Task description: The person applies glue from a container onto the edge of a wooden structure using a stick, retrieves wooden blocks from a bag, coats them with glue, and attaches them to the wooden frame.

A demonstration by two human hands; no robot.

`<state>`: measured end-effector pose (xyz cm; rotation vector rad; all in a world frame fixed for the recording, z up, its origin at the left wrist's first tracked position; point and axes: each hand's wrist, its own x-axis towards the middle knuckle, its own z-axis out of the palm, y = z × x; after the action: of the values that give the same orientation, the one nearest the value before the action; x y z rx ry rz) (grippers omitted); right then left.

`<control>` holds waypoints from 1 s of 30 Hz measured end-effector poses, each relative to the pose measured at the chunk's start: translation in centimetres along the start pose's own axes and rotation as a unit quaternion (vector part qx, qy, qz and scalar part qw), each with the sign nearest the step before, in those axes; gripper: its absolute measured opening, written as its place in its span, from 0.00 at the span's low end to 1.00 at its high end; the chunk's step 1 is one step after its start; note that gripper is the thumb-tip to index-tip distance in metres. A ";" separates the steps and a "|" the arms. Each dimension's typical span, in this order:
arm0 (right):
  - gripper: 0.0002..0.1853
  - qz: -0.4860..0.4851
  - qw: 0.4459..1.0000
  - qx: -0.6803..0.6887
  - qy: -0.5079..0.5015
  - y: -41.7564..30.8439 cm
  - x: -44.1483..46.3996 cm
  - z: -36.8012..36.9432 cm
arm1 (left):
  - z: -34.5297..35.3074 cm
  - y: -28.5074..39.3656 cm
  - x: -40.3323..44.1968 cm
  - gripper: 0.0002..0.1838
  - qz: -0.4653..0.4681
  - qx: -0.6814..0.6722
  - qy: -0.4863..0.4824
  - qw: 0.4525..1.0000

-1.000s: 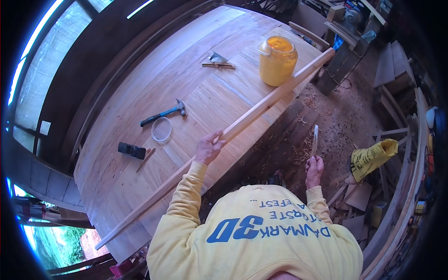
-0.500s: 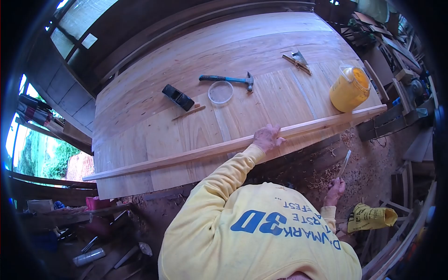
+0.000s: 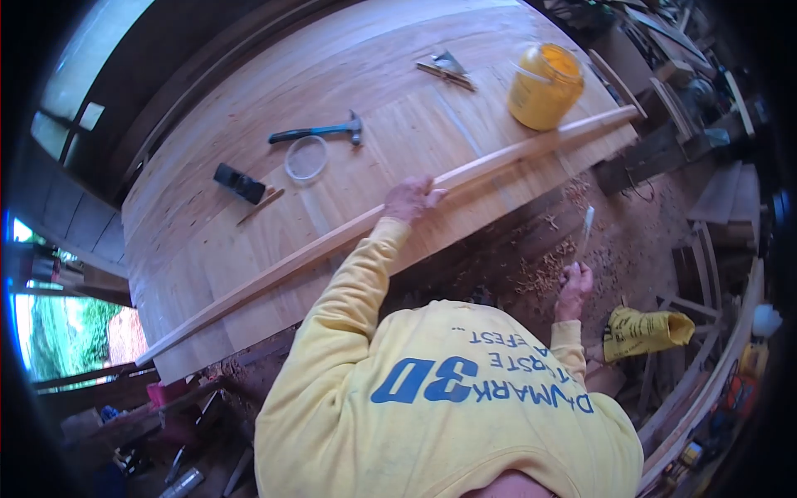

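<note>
My left hand (image 3: pixel 408 199) is closed around the middle of a long, narrow wooden strip (image 3: pixel 320 249), which lies along the near side of a wide wooden board (image 3: pixel 398 133). In my right hand (image 3: pixel 576 280), held out past the board's near edge, is a thin stick with a whitish tip (image 3: pixel 589 224); its exact kind is unclear. Behind the strip's right part stands an open yellow bucket (image 3: pixel 540 100) with a handle. Left of my left hand lie a hammer (image 3: pixel 315 131), a round clear lid (image 3: pixel 306 160) and a black hand plane (image 3: pixel 239 183).
A metal-and-wood square (image 3: pixel 448 70) rests on the board's far side. Wood shavings (image 3: pixel 544 270) litter the ground below. A yellow bag (image 3: pixel 647 332) sits at right, near timber offcuts. Tools and scraps crowd the lower left.
The view has turned, so the board and the things on it appear shifted left and more slanted. My left hand stays on the strip. The right hand still holds the stick, now more upright.
</note>
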<state>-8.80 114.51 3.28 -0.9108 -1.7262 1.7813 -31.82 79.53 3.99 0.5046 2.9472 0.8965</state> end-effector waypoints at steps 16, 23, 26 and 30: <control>0.10 -0.057 0.995 -0.035 -0.081 -1.2 14.7 -3.8 | 2.5 4.8 -6.1 0.27 0.032 0.134 0.072 0.988; 0.10 -0.023 0.996 -0.007 -0.092 -1.3 16.2 -3.9 | 2.5 6.2 -7.0 0.26 -0.003 0.115 0.050 0.992; 0.10 -0.038 0.996 -0.013 -0.083 -1.0 16.7 -4.6 | 2.8 6.2 -7.0 0.25 0.007 0.094 0.061 0.994; 0.10 0.005 0.993 0.002 -0.121 -3.5 16.2 -3.8 | 2.8 6.2 -7.0 0.24 0.023 0.078 0.090 0.993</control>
<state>-16.94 129.41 4.80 -0.7253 -1.8663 1.9690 -23.04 83.72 4.46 0.5271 3.2006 0.7551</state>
